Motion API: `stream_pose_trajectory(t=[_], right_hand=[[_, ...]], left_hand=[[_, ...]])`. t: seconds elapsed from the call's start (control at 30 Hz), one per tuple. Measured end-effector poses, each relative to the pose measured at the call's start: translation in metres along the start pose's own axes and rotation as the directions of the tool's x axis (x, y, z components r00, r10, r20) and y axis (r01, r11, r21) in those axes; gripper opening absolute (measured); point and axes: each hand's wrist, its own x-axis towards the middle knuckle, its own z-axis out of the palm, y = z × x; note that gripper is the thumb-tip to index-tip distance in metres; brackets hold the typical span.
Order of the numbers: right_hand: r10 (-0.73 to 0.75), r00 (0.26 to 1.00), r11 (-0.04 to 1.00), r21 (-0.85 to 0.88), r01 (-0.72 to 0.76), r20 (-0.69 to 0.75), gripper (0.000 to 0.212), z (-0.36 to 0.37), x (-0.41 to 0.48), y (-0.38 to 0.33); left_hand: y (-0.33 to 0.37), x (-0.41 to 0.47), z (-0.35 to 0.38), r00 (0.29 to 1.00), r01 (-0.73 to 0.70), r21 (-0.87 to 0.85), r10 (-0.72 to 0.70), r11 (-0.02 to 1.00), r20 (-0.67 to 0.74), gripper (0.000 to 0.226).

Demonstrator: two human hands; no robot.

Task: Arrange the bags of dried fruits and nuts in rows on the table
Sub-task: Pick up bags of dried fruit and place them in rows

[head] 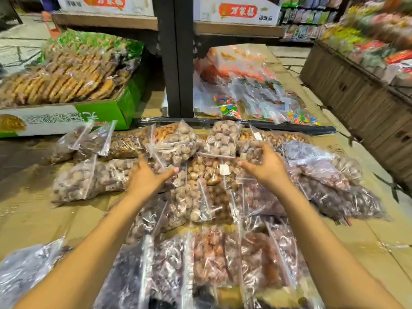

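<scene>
1. While both bare arms reach forward over the cardboard-covered table (40, 221), the right hand (266, 167) grips a small zip bag of brown dried fruit (250, 150). Its thumb is below the bag and its fingers curl over the top, holding it just above the bags in the middle of the spread.
2. The left hand (146, 176) lies open, fingers fairly straight and thumb stretched out to the right. It rests against the near edge of a zip bag of pale round dried fruit (178, 142).
3. Between the two hands lies a bag of tan nuts (205, 170) with a white label. Beyond it, a second bag of pale round fruit (223, 138) sits in the back row.
4. Beyond the left hand, the back row runs on with bags of mixed brown nuts (127, 144) and two darker bags (89, 139) at its left end.
5. A long bag of greyish-brown fruit (89, 180) lies left of the left hand, on the cardboard.
6. Right of the right hand, dark purple fruit bags (323, 172) overlap one another toward the table's right edge.
7. Nearest the camera, reddish-brown fruit bags (211, 257) and dark bags (133, 275) lie side by side between the forearms.
8. Beyond the table, a green-and-white carton (73, 118) holds packed biscuits (66, 81). A black shelf post (176, 63) rises at centre, and bags of coloured sweets (229, 109) lie right of it.
</scene>
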Motion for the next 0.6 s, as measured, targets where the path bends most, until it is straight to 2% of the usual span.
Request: stream_pose_trajectory(t=[0.03, 0.1, 0.13, 0.2, 0.27, 0.33, 0.4, 0.5, 0.6], right_hand=[[-0.030, 0.999, 0.998, -0.061, 0.032, 0.022, 0.076, 0.001, 0.012, -0.001], [-0.119, 0.988, 0.947, -0.287, 0.142, 0.095, 0.080, 0.010, 0.034, -0.004], [-0.163, 0.977, 0.897, -0.392, 0.204, 0.135, 0.079, 0.016, 0.044, -0.006], [-0.233, 0.950, 0.781, -0.543, 0.309, 0.207, 0.071, 0.031, 0.060, -0.008], [-0.283, 0.925, 0.663, -0.645, 0.381, 0.255, 0.063, 0.046, 0.073, -0.011], [-0.290, 0.916, 0.593, -0.700, 0.399, 0.276, 0.058, 0.060, 0.083, -0.016], [-0.259, 0.923, 0.575, -0.723, 0.384, 0.284, 0.047, 0.068, 0.091, -0.021], [-0.248, 0.928, 0.583, -0.723, 0.371, 0.277, 0.033, 0.072, 0.101, -0.019], [-0.302, 0.930, 0.686, -0.630, 0.364, 0.208, 0.028, 0.067, 0.103, -0.011]], left_hand=[[0.003, 0.008, 0.008, 0.997, 0.074, -0.019, -0.074, 0.997, -0.006, 0.123], [0.010, 0.015, 0.016, 0.983, 0.181, -0.029, -0.182, 0.983, -0.003, 0.115], [0.013, 0.019, 0.019, 0.977, 0.213, -0.059, -0.215, 0.975, -0.018, 0.100], [0.016, 0.029, 0.023, 0.963, 0.233, -0.159, -0.251, 0.959, -0.099, 0.054], [0.017, 0.042, 0.026, 0.954, 0.235, -0.263, -0.274, 0.936, -0.123, 0.054], [0.017, 0.053, 0.028, 0.961, 0.231, -0.393, -0.272, 0.890, -0.051, 0.053], [0.015, 0.065, 0.031, 0.970, 0.211, -0.449, -0.242, 0.868, -0.012, 0.054], [0.009, 0.072, 0.035, 0.981, 0.155, -0.467, -0.192, 0.871, -0.032, 0.053], [0.002, 0.075, 0.037, 0.984, 0.125, -0.479, -0.170, 0.869, -0.053, 0.055]])
